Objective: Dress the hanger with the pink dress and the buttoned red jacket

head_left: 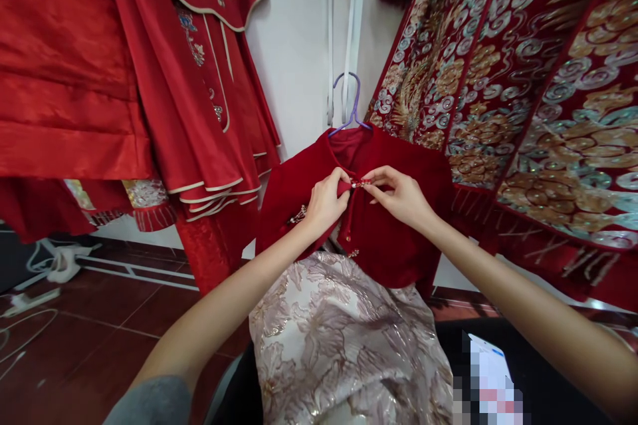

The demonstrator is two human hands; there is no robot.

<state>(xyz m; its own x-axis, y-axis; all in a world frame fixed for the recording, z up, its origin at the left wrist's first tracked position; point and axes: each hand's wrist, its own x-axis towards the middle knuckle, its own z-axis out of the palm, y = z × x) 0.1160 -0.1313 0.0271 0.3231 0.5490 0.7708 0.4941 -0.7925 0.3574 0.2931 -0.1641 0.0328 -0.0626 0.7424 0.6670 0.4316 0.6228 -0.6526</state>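
Observation:
A dark red velvet jacket (389,225) hangs on a purple hanger (353,102) in front of me, over a pale floral brocade skirt (343,338). My left hand (326,202) pinches the left edge of the jacket's front opening near the collar. My right hand (399,195) pinches the right edge. Between the two hands sits a small jewelled clasp (359,183), which the fingertips of both hands touch. More small ornate clasps show lower down the front, one of them (298,215) by my left wrist.
Red satin garments (149,79) hang at the left. Heavily embroidered red and gold robes (523,79) hang at the right. White ribbons (349,12) run down the white wall behind. White cables (54,265) lie on the dark red floor. A blurred-out phone (491,378) lies at the lower right.

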